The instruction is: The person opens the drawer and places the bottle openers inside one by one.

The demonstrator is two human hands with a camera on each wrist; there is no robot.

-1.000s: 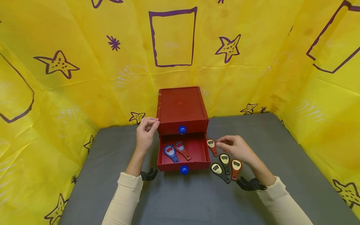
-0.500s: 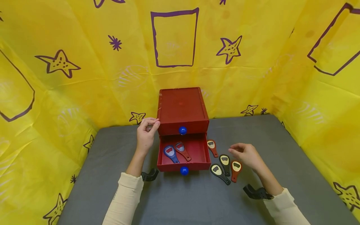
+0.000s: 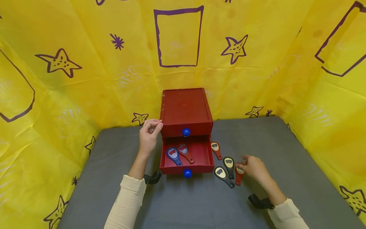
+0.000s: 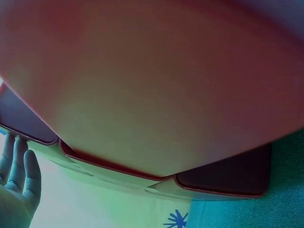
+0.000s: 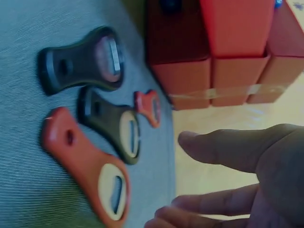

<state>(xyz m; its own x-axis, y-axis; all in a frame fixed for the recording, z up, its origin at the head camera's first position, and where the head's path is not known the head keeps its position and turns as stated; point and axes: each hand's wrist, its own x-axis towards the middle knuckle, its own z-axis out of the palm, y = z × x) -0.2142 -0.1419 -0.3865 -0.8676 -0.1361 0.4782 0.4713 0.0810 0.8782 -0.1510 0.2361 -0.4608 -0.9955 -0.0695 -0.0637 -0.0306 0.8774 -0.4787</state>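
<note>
My left hand (image 3: 147,135) touches the left edge of a red drawer cabinet (image 3: 186,106). Its fingers (image 4: 32,178) extend against the cabinet side in the left wrist view. Below the top drawer, another drawer (image 3: 203,156) is pulled out; a blue bottle opener (image 3: 173,156) and a red bottle opener (image 3: 186,154) lie inside it. My right hand (image 3: 254,167) hovers at a second red bottle opener (image 3: 239,178), overlapping its upper end in the head view. Thumb and fingers stand apart in the right wrist view, nothing between them.
Two black bottle openers (image 3: 229,167) lie left of my right hand, heads upward. A third red bottle opener (image 3: 216,150) rests close beside the drawer's right wall. Blue knobs (image 3: 187,173) stick out from the drawer fronts. Yellow patterned cloth (image 3: 114,95) surrounds the grey table (image 3: 194,203).
My right hand has drawn away from the red bottle opener beside the drawer, moving right and toward me to the nearer red one. My left hand has stayed at the cabinet.
</note>
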